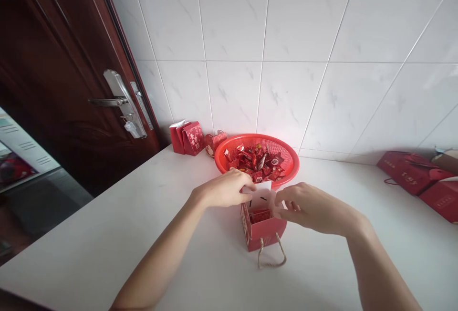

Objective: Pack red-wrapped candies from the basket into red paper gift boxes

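Observation:
A small red gift box (pixel 266 234) stands upright on the white table, its top open and white-lined flaps raised. Red wrapped pieces show inside it. A twine handle hangs from its near side onto the table. At the left edge of the opening, my left hand (pixel 227 189) is closed, thumb and fingers on a flap. My right hand (pixel 309 208) has curled fingers at the right-hand flap; the exact fingertip contact is partly hidden. Just behind the box sits a red plastic basket (pixel 292 164) holding many red-wrapped candies (pixel 258 162).
Folded red boxes (pixel 193 138) and another small red box (pixel 215 142) stand by the tiled wall at back left. Larger red boxes (pixel 411 172) lie at the right edge. A dark wooden door (pixel 67 58) with a metal handle is beyond the table's left edge.

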A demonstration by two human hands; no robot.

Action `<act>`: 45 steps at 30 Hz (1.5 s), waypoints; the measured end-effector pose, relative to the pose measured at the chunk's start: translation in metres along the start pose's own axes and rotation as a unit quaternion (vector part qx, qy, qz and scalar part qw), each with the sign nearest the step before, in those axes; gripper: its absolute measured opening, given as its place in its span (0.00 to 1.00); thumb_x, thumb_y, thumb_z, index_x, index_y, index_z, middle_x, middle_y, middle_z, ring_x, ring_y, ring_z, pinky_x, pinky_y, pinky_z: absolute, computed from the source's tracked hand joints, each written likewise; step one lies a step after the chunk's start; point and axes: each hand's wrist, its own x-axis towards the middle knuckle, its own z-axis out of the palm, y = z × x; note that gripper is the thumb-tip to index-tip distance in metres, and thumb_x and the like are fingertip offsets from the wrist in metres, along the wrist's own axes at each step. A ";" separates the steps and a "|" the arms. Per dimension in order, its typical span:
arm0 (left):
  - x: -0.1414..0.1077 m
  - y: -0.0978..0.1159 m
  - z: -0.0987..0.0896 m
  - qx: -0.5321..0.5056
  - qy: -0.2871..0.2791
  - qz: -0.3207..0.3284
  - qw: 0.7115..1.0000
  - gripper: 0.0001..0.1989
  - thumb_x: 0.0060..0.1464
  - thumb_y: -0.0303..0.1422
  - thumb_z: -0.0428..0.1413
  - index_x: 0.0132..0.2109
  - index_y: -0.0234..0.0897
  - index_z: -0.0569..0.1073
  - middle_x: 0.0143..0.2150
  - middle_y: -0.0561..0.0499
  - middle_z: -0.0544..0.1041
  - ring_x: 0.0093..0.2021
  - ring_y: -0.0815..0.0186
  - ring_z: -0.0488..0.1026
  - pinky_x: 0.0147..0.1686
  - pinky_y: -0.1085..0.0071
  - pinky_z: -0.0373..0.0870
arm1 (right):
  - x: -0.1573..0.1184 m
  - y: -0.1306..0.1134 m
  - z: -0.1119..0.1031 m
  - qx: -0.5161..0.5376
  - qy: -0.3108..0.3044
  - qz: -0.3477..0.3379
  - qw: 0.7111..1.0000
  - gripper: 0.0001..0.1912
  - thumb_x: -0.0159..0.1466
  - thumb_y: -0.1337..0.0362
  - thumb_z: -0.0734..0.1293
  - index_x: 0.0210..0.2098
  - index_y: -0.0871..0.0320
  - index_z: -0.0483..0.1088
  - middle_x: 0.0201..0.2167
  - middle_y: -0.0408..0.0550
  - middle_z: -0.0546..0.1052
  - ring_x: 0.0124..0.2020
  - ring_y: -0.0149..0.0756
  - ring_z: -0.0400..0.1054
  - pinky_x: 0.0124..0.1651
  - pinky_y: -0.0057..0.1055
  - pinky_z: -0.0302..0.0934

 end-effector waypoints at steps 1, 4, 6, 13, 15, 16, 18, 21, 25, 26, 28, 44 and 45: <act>-0.001 0.001 -0.001 0.006 -0.003 -0.007 1.000 0.11 0.57 0.31 0.55 0.44 0.40 0.79 0.46 0.49 0.79 0.45 0.59 0.74 0.40 0.69 0.65 | -0.002 0.002 0.002 -0.005 0.003 0.014 1.000 0.08 0.66 0.64 0.62 0.31 0.53 0.71 0.28 0.41 0.76 0.24 0.31 0.63 0.27 0.29 0.53; -0.003 0.003 -0.003 0.020 -0.022 -0.011 1.000 0.10 0.54 0.30 0.57 0.43 0.40 0.79 0.45 0.50 0.76 0.46 0.60 0.72 0.39 0.70 0.64 | -0.004 0.008 0.005 -0.006 0.015 0.030 0.999 0.08 0.67 0.64 0.60 0.34 0.51 0.70 0.27 0.39 0.75 0.24 0.30 0.63 0.28 0.29 0.53; -0.004 0.005 -0.004 0.026 -0.038 -0.003 0.999 0.10 0.52 0.30 0.59 0.42 0.41 0.79 0.46 0.50 0.74 0.47 0.60 0.71 0.38 0.71 0.63 | -0.003 0.009 0.007 -0.017 0.029 0.045 0.998 0.07 0.66 0.66 0.60 0.33 0.52 0.68 0.27 0.40 0.75 0.25 0.31 0.63 0.29 0.29 0.53; -0.004 0.013 0.000 0.029 -0.035 0.063 0.997 0.08 0.54 0.25 0.57 0.38 0.40 0.80 0.47 0.51 0.75 0.49 0.62 0.72 0.44 0.70 0.65 | 0.014 0.006 0.012 -0.099 0.052 0.110 0.988 0.11 0.60 0.69 0.64 0.27 0.54 0.56 0.25 0.40 0.70 0.25 0.31 0.59 0.27 0.28 0.47; -0.002 0.014 0.002 0.018 -0.042 0.104 0.994 0.09 0.56 0.24 0.56 0.37 0.39 0.80 0.45 0.51 0.77 0.46 0.64 0.73 0.45 0.71 0.65 | 0.016 0.008 0.014 -0.114 0.060 0.107 0.986 0.12 0.58 0.70 0.65 0.28 0.54 0.55 0.25 0.39 0.69 0.25 0.31 0.58 0.27 0.28 0.46; 0.000 0.014 0.004 0.010 -0.050 0.120 0.991 0.09 0.58 0.25 0.55 0.37 0.39 0.80 0.43 0.52 0.78 0.43 0.65 0.74 0.44 0.72 0.65 | 0.017 0.009 0.016 -0.121 0.064 0.108 0.985 0.13 0.58 0.71 0.66 0.28 0.54 0.55 0.24 0.39 0.68 0.25 0.31 0.57 0.27 0.28 0.45; 0.002 0.013 0.007 -0.005 -0.076 0.133 0.988 0.09 0.60 0.27 0.54 0.37 0.38 0.80 0.39 0.53 0.79 0.38 0.67 0.74 0.39 0.73 0.65 | 0.018 0.010 0.018 -0.128 0.065 0.115 0.983 0.13 0.56 0.72 0.66 0.27 0.54 0.55 0.22 0.38 0.65 0.24 0.30 0.55 0.27 0.28 0.44; 0.004 0.012 0.011 -0.015 -0.119 0.115 0.986 0.12 0.63 0.36 0.54 0.37 0.38 0.80 0.34 0.53 0.79 0.32 0.69 0.72 0.31 0.74 0.63 | 0.020 0.009 0.020 -0.123 0.051 0.117 0.984 0.13 0.56 0.74 0.66 0.27 0.54 0.56 0.22 0.38 0.64 0.23 0.29 0.54 0.28 0.29 0.44; 0.003 0.010 0.010 -0.031 -0.135 0.098 0.986 0.18 0.57 0.49 0.59 0.43 0.40 0.81 0.40 0.51 0.82 0.36 0.66 0.74 0.32 0.74 0.64 | 0.020 0.007 0.019 -0.090 0.038 0.097 0.990 0.13 0.55 0.74 0.65 0.27 0.54 0.56 0.24 0.39 0.66 0.23 0.29 0.54 0.27 0.29 0.45; 0.003 0.010 0.009 -0.034 -0.137 0.098 0.985 0.19 0.54 0.50 0.61 0.44 0.41 0.81 0.41 0.51 0.82 0.38 0.65 0.75 0.33 0.74 0.64 | 0.019 0.007 0.018 -0.077 0.035 0.085 0.993 0.13 0.54 0.74 0.65 0.27 0.54 0.56 0.24 0.39 0.66 0.24 0.29 0.54 0.26 0.28 0.45; 0.003 0.009 0.008 -0.034 -0.144 0.096 0.984 0.18 0.51 0.45 0.65 0.46 0.41 0.81 0.43 0.51 0.82 0.41 0.64 0.75 0.34 0.74 0.66 | 0.016 0.008 0.015 -0.053 0.028 0.060 0.996 0.14 0.53 0.75 0.65 0.26 0.54 0.54 0.25 0.39 0.66 0.25 0.29 0.54 0.26 0.28 0.45; 0.013 0.012 0.021 0.037 -0.086 -0.020 0.995 0.21 0.48 0.44 0.65 0.46 0.40 0.71 0.46 0.49 0.74 0.47 0.56 0.72 0.37 0.68 0.65 | 0.014 0.009 0.017 0.018 -0.040 -0.033 0.998 0.06 0.59 0.72 0.66 0.32 0.57 0.75 0.33 0.47 0.77 0.33 0.34 0.69 0.32 0.27 0.59; 0.014 0.012 0.022 0.033 -0.088 -0.017 0.995 0.22 0.48 0.43 0.65 0.47 0.41 0.71 0.47 0.48 0.73 0.49 0.56 0.72 0.38 0.68 0.65 | 0.015 0.010 0.018 0.014 -0.045 -0.035 0.998 0.07 0.59 0.72 0.66 0.31 0.57 0.76 0.32 0.47 0.77 0.32 0.34 0.68 0.31 0.27 0.59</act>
